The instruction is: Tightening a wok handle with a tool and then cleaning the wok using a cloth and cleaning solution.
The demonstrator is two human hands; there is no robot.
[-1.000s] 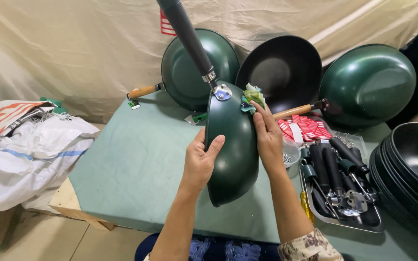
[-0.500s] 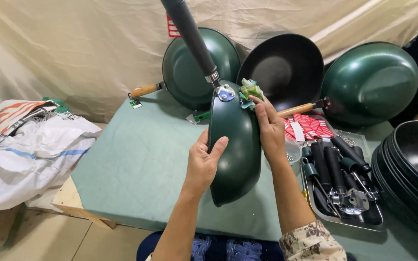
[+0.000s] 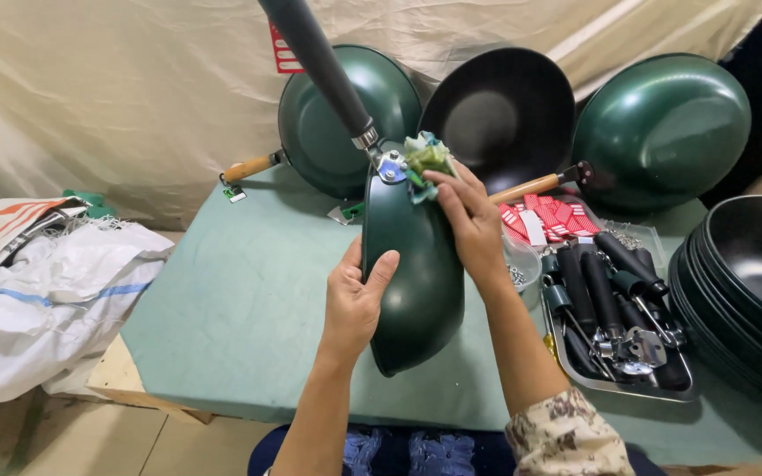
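Observation:
I hold a dark green wok on edge above the table, its black handle pointing up and away. My left hand grips the wok's left rim from behind. My right hand presses a crumpled green and white cloth against the wok's top edge, right beside the metal handle bracket.
Two green woks and a black one lean against the cloth backdrop. A metal tray of black handles, red packets and stacked black woks are on the right. A white sack lies left of the green table.
The wok and both hands have barely shifted. My right hand keeps the cloth at the handle bracket, moved slightly along the rim.

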